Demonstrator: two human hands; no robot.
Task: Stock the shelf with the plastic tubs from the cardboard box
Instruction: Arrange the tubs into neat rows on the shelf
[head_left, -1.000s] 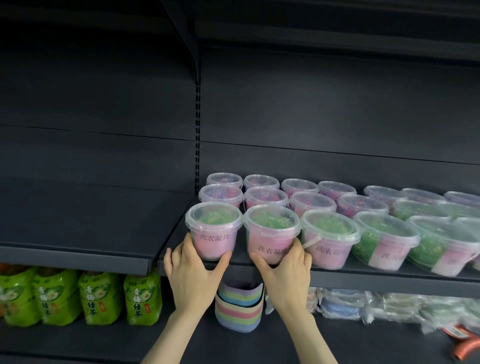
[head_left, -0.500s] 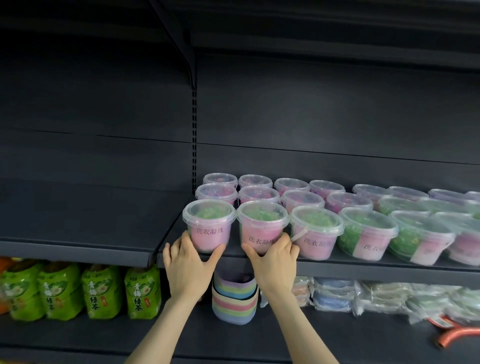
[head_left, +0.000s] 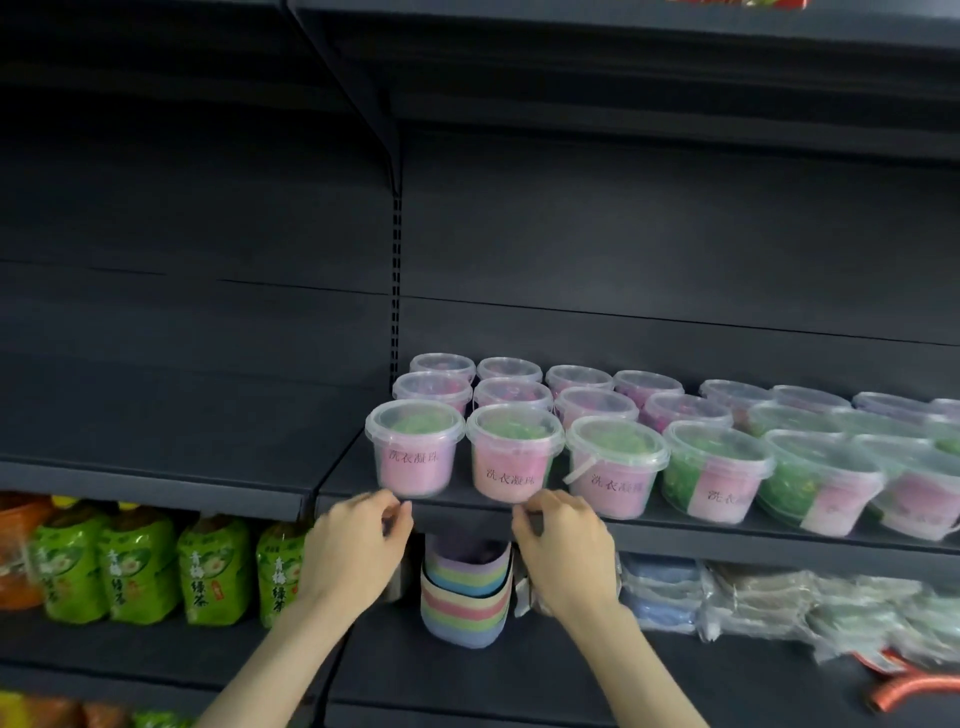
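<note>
Obs 1: left hand (head_left: 353, 545) is raised just under the front lip of the dark grey metal shelf (head_left: 727, 538). Its fingers are loosely curled and hold nothing. Motion blur hides whether the fingertips touch the lip.

Obs 2: right hand (head_left: 563, 551) is in the same posture at the same height, with its fingers loosely curled round nothing. Contact with the lip cannot be told.

Obs 3: a clear lidded plastic tub with green contents and a pink label (head_left: 414, 453) stands upright at the shelf's front edge, directly above the left hand. A second tub of the same kind (head_left: 514, 460) stands directly above the right hand's fingers. The 2 tubs are just beside each other, and neither hand grips them.

Obs 4: the front row of tubs (head_left: 717, 473) runs on to the right of the right hand. Behind it, further from both hands, are 2 more rows of clear tubs with pink contents (head_left: 595, 402).

Obs 5: on the level below, a stack of pastel striped bowls (head_left: 462, 597) sits between the 2 wrists. Green drink pouches (head_left: 130, 566) stand left of the left hand. Clear-wrapped flat packets (head_left: 753, 608) lie right of the right hand.
</note>
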